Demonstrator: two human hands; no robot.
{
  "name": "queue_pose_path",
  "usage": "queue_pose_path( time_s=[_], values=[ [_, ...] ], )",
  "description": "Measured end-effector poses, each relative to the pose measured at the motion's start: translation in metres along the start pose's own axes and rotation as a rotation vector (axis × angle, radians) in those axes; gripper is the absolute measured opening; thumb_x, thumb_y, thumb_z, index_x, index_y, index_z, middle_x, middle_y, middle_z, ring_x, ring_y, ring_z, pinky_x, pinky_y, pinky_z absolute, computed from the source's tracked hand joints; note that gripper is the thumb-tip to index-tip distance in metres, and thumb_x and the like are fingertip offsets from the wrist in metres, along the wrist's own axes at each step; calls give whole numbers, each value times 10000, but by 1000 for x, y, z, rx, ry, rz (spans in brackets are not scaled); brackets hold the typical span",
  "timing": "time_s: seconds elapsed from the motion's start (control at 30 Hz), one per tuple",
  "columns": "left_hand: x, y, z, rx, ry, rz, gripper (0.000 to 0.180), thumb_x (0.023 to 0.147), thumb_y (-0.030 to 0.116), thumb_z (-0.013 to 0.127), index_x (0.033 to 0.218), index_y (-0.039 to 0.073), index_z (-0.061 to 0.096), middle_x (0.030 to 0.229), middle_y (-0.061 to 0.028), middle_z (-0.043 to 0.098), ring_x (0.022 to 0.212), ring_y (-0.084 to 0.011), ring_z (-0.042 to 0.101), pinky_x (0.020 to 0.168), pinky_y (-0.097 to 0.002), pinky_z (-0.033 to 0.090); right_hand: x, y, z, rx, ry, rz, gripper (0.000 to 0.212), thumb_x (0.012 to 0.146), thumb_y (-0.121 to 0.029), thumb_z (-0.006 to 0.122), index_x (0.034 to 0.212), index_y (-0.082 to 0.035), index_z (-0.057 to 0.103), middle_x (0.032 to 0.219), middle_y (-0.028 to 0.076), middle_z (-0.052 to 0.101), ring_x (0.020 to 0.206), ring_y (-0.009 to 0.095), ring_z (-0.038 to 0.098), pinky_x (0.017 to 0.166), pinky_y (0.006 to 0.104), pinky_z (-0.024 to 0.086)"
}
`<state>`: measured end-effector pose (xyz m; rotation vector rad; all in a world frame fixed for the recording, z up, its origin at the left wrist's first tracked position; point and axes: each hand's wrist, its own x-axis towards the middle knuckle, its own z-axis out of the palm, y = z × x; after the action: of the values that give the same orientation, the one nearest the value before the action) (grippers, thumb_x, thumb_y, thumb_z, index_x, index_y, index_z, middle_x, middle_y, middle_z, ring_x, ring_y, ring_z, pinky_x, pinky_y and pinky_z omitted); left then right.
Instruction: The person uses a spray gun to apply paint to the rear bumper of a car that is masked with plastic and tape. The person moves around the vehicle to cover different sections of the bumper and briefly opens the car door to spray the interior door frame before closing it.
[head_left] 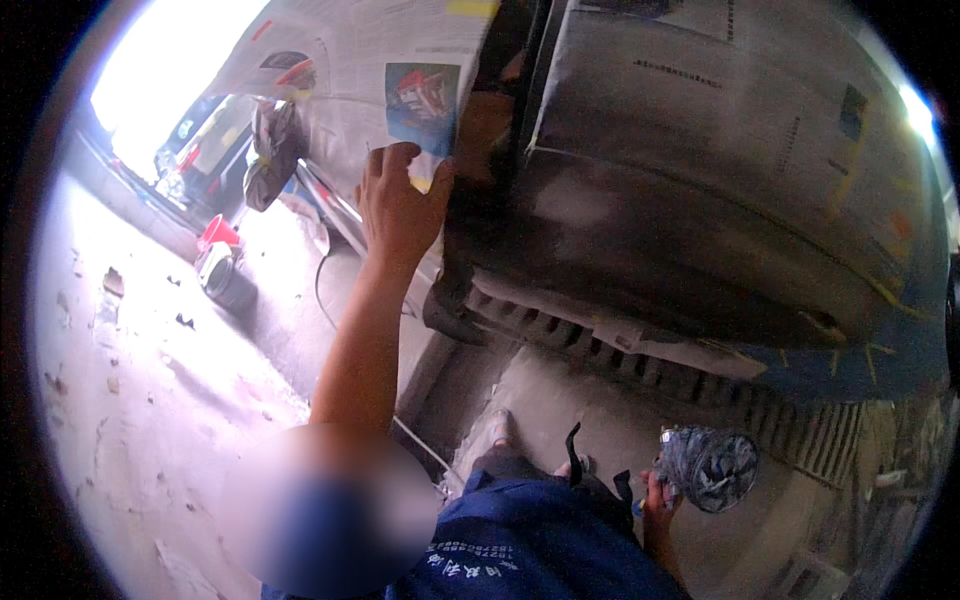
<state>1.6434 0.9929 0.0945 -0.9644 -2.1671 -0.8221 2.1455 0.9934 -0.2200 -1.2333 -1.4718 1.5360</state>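
Note:
My left hand [398,205] reaches up to the edge of a newspaper-covered car panel [345,60]. Its fingers are bent, with thumb and forefinger apart and a bit of yellow tape showing between them; I see nothing held there. Low on the right, my right hand [660,500] is closed around what looks like a spray gun [712,468], its round cup wrapped in crinkled dark plastic. The grip itself is mostly hidden under the cup. Before me, a second panel [620,205] is grey and smudged below, with newspaper taped over its upper part.
A dark gap [497,130] separates the two panels. Beneath the car runs a slotted floor grate [700,395]. At left stand a red bucket [218,233] and a pale container [222,275], near a thin hose [322,285]. Crumpled dark sheeting [275,150] hangs by the left panel.

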Motion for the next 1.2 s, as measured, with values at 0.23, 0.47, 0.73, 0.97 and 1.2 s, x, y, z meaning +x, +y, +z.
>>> queue_pose_path(
  time_s=[0.23,0.47,0.73,0.97,1.2],
  values=[
    [-47,-11,-49,61,133,-5,284,677,90,677,926,24,557,917,-141,557,868,-305,549,760,-379,429,26,54,-49,-385,-219,-152,326,878,-96,506,1193,-15,491,1076,64,560,859,180,564,743,299,472],
    [-133,-49,-173,189,160,-192,200,760,40,650,951,24,593,852,-83,598,809,-176,578,738,-301,455,13,56,-13,69,-283,184,402,911,-153,476,1296,-56,411,1206,42,484,896,141,529,804,280,428],
    [-205,-112,-339,390,334,-345,116,794,92,656,874,36,592,850,-64,625,773,-164,577,713,-285,460,-79,-25,19,-456,-443,-155,383,931,-189,443,1283,-39,426,1132,43,529,863,136,525,827,258,399],
    [-232,-203,-453,467,487,-585,141,797,118,648,892,28,597,816,-76,644,729,-170,606,674,-291,476,-140,-88,56,-645,-571,-139,479,844,-93,407,1321,-96,363,1106,70,529,956,217,494,892,326,365],
    [-258,-260,-475,367,547,-657,119,817,101,605,896,15,583,817,-69,630,747,-155,589,689,-282,459,-136,-8,32,-822,-600,-155,653,724,98,387,1326,-157,389,1146,85,553,1000,294,518,926,417,370]
  ],
)
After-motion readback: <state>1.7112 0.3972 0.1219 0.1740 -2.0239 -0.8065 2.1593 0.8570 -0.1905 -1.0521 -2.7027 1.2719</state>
